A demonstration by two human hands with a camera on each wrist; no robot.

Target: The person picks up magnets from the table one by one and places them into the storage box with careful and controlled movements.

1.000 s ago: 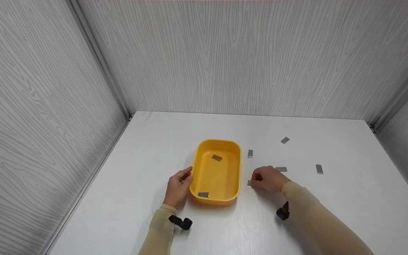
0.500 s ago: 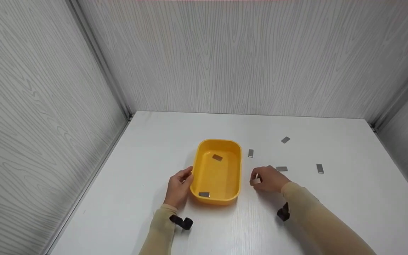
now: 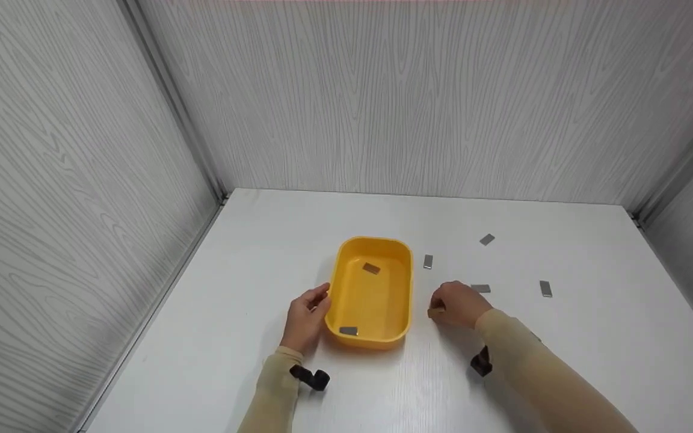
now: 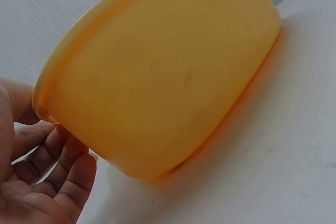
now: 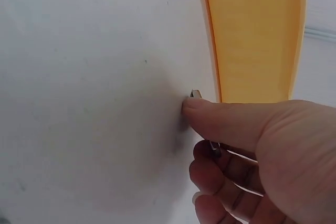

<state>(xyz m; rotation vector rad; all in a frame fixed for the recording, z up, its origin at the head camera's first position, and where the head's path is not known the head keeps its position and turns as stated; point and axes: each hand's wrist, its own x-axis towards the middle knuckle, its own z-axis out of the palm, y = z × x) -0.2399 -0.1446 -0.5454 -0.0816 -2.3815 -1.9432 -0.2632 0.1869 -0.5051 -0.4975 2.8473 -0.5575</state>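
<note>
Evidently, the right hand (image 3: 459,304) pinches a small metal piece (image 3: 436,313) just right of the yellow tray (image 3: 376,304), whose left rim the left hand (image 3: 304,322) holds; so thin a piece probably wants firm fingertip pressure and a well-braced tray.

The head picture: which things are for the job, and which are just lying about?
Likely for the job:
yellow tub, held by the left grip
metal piece in the right grip
two pieces inside the tub
four loose pieces, probably

Just around:
white table
grey walls
black wrist devices
</note>
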